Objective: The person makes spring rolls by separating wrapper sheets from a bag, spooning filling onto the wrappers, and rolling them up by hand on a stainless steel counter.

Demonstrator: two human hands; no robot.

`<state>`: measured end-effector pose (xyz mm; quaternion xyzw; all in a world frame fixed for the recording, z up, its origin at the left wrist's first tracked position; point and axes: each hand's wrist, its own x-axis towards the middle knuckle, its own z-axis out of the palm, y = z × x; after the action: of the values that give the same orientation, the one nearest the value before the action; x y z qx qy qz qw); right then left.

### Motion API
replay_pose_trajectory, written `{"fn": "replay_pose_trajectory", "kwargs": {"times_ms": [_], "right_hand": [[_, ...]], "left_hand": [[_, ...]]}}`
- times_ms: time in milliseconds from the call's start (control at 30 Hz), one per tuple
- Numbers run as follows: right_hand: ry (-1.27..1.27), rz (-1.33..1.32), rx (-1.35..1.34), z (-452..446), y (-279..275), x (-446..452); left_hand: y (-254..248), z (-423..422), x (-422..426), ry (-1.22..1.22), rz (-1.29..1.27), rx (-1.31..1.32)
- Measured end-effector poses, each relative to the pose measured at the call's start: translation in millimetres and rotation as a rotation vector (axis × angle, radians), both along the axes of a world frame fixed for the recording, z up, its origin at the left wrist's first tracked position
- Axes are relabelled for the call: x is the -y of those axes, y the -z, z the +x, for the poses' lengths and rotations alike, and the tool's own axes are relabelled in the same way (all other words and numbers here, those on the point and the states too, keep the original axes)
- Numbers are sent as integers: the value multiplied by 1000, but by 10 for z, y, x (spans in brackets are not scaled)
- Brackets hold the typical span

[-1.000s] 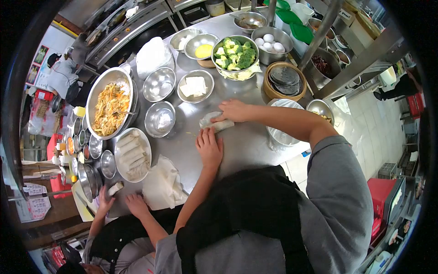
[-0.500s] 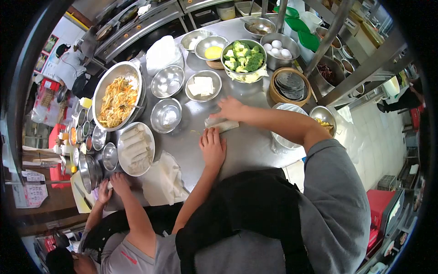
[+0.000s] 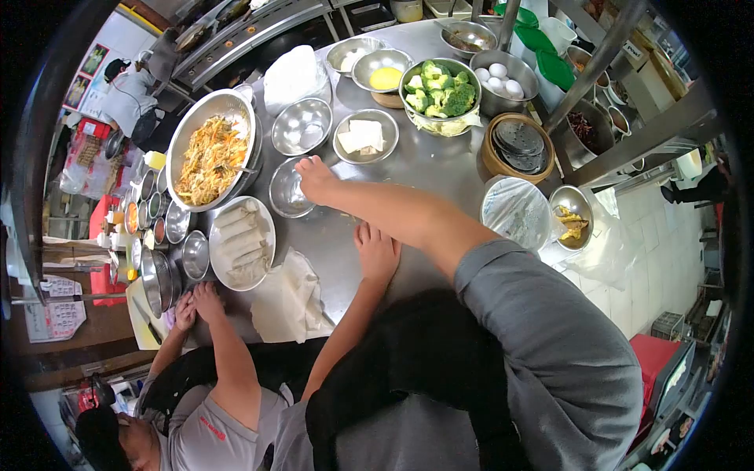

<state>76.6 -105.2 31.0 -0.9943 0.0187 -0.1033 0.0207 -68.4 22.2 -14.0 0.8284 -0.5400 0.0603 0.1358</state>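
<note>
My right hand [image 3: 316, 180] is at the right rim of a small steel bowl [image 3: 287, 196], its fingers bunched together with nothing visible in them. My left hand [image 3: 378, 253] lies on the steel table with its fingers stretched forward, the tips partly behind my right forearm. That forearm hides the rolled wrapper that lay by my left fingers. To the left, a white oval plate [image 3: 267, 263] bears several pale uncooked rolls [image 3: 240, 235]. Beside it is a stack of thin wrapper sheets [image 3: 292, 302].
A large colander [image 3: 176, 149] holds shredded filling. Farther back are a bowl of white blocks [image 3: 363, 137], broccoli [image 3: 441, 90], eggs [image 3: 499, 78] and a bamboo steamer [image 3: 493, 157]. At left, a co-worker's hands [image 3: 196, 304] work close to the table edge.
My right hand has left the rolled wrapper and moved left to the small steel bowl. My left hand stays in about the same place. The view has shifted slightly.
</note>
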Motion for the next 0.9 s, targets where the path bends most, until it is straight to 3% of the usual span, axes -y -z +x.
{"fn": "replay_pose_trajectory", "kwargs": {"times_ms": [100, 200, 233, 300, 367, 433, 533, 600, 767, 900], "right_hand": [[68, 111, -152, 23, 20, 42], [39, 727, -328, 45, -305, 412], [16, 1209, -355, -80, -396, 582], [-27, 1371, -381, -558, -657, 853], [-112, 1399, -454, -843, -513, 1153], [-266, 1099, -472, -1258, -385, 1387], [-111, 534, -696, -1895, -668, 1327], [-53, 294, -684, -2162, -490, 1253], [-37, 105, -470, -2254, 79, 1165], [4, -33, -506, -2081, -26, 1210]], "left_hand": [[30, 9, -2, -4, 23, 13], [-85, -21, 40, -3, -116, -90], [-46, -26, 48, -7, -109, -81], [17, -15, 52, -9, -95, -64], [-7, -17, 56, -4, -104, -85], [-34, -23, 60, -6, -116, -98], [-14, -31, 69, -11, -112, -98], [-59, -43, 80, -4, -128, -100], [-75, -28, 47, 14, -108, -107], [-80, -12, 42, 15, -96, -87]]}}
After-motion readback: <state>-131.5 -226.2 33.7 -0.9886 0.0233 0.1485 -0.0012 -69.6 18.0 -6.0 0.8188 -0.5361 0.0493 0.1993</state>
